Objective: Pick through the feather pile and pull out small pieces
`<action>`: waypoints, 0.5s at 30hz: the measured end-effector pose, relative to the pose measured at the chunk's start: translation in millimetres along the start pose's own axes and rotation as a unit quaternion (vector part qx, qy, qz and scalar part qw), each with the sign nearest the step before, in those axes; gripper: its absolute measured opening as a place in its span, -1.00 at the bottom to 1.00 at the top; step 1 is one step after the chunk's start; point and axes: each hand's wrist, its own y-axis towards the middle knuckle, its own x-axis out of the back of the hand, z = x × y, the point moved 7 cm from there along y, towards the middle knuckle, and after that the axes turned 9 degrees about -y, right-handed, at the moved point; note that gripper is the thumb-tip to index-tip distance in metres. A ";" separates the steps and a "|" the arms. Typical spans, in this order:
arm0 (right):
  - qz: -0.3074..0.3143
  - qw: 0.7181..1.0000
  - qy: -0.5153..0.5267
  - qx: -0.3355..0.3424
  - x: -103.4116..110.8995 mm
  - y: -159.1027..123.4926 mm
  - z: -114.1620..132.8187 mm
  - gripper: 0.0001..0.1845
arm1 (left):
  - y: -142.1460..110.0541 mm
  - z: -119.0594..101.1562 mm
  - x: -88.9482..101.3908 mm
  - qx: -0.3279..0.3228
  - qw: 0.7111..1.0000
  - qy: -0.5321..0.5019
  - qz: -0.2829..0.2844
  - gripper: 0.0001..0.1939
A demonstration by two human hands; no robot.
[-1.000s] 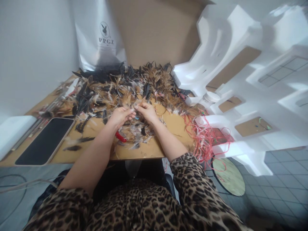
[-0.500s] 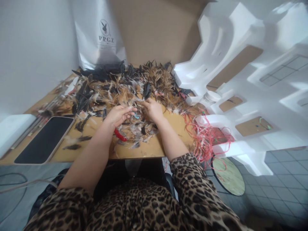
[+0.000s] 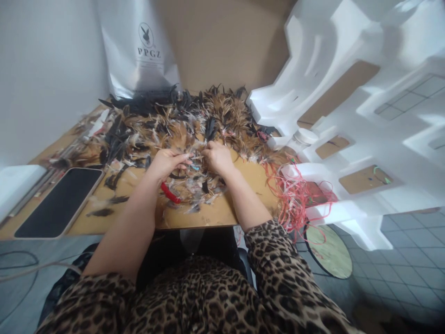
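Feathers lie heaped on the worktop, beyond, between and under the fingers. The left hand pinches its fingers together at the base of a brown tuft; the right hand curls inward, fingertips hidden, its hold impossible to tell. A red strip lies just nearer than the left fingers.

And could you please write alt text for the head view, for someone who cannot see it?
The left hand and right hand are close together over brown and black feathers on a table, with a phone at left, red strings at right and a silver bag behind.
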 end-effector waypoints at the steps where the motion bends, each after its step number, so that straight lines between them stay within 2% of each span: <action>1: 0.001 1.000 -0.003 -0.001 -0.8 -0.2 0.2 -0.66 | 0.2 0.4 -0.1 -0.004 1.000 0.028 -0.005 -0.71; 5: -0.003 1.000 0.004 -0.007 -3.3 -0.3 1.4 -0.66 | 0.9 4.2 -4.7 -0.004 0.995 0.097 0.006 -0.72; 7: -0.008 0.999 0.029 -0.013 -4.9 0.2 0.8 -0.66 | 1.0 5.5 -7.4 -0.001 0.996 0.088 0.012 -0.75; 10: -0.016 0.992 0.119 -0.033 -9.7 2.7 -4.0 -0.72 | 2.1 7.3 -5.2 0.009 0.999 0.040 -0.012 -0.80; 13: -0.012 0.959 0.274 -0.070 -19.4 6.3 -10.9 -0.78 | 4.8 8.7 0.2 0.020 0.997 -0.064 -0.033 -0.87; 15: 0.002 0.907 0.406 -0.107 -28.3 7.4 -13.9 -0.79 | 6.8 8.2 3.9 0.025 0.989 -0.138 -0.040 -0.92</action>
